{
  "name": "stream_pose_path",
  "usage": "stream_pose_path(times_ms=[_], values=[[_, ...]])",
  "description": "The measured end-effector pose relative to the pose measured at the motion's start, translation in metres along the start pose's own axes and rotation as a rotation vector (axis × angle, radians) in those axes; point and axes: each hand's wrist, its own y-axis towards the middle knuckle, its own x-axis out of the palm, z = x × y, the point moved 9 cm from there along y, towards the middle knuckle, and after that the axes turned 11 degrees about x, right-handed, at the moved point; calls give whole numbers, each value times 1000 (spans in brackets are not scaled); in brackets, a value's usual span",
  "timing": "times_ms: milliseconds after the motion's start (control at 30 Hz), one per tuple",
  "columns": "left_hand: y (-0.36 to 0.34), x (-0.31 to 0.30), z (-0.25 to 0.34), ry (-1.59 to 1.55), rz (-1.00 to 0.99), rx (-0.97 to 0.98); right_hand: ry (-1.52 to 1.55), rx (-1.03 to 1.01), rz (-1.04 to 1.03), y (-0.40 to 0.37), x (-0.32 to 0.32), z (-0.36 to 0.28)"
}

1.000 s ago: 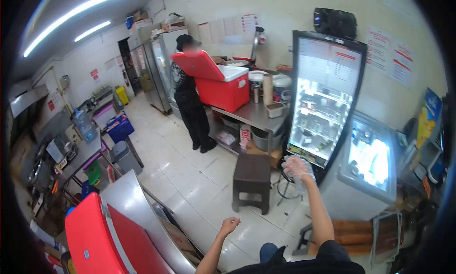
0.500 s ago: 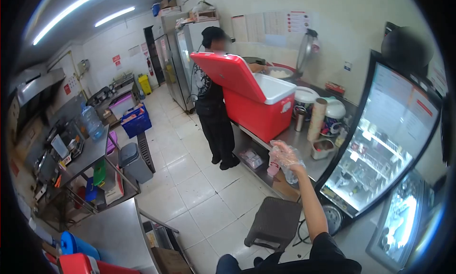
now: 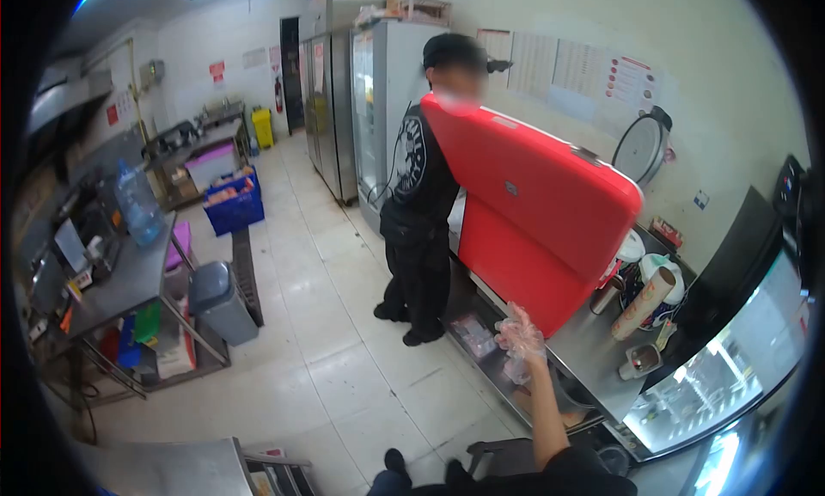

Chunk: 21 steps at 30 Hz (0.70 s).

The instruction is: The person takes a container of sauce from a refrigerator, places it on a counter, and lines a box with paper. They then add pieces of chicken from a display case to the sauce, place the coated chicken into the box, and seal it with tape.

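Gloved right hand (image 3: pixel 521 339) near the red cooler (image 3: pixel 541 195), by the front edge of the table (image 3: pixel 593 365); cannot tell whether its fingers close

Cooler (image 3: pixel 533 204) on the counter (image 3: pixel 595 371)

right hand (image 3: pixel 521 336): gloved, raised | right arm (image 3: pixel 546 410): extended forward

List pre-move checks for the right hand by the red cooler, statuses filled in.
1. Right hand gloved: ok.
2. Left hand visible: not ok, out of view.
3. Contact with red cooler: cannot tell; hand and cooler overlap in view.
4. Lid raised: ok.
5. Cooler contents: cannot tell, lid blocks the view inside.
6. Co-worker clear of cooler: not ok, standing beside it.
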Motion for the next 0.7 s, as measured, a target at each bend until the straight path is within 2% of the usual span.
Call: stream_pose_path(times_ms=[67,100,167,200,267,300,333,367,400,433,467,500,533,567,600,667,700], values=[[19,-25,13,108,-69,61,31,94,-31,10,7,6],[35,-33,30,241,-138,188,102,157,-55,10,18,3],[63,-35,68,483,-331,403,5,104,58,19,14,-7],[98,-29,64,409,-580,31,9,114,96,27,12,-1],[164,-41,64,-84,-432,-81,7,126,146,44,8,14],[186,-49,101,71,-346,-208,153,125,79,54,10,31],[227,-46,149,90,-370,-1,300,122,10,63,16,47],[228,-49,227,20,-252,182,296,126,14,72,19,60],[224,-41,310,31,-256,283,356,200,-6,81,26,78],[252,-30,369,91,-286,463,414,275,-28,90,29,103],[270,-20,435,24,-264,736,403,283,-32,104,35,125],[246,-18,518,230,-177,948,240,254,-2,121,35,163],[267,1,560,-56,-319,884,74,228,24,135,33,197],[242,7,629,-69,-345,1103,-95,202,45,145,27,212],[253,16,674,54,-321,1199,-118,224,31,150,30,197],[244,27,752,116,-364,1127,-9,470,52,156,57,152],[253,33,776,144,-384,1079,-7,478,50,164,61,142]])
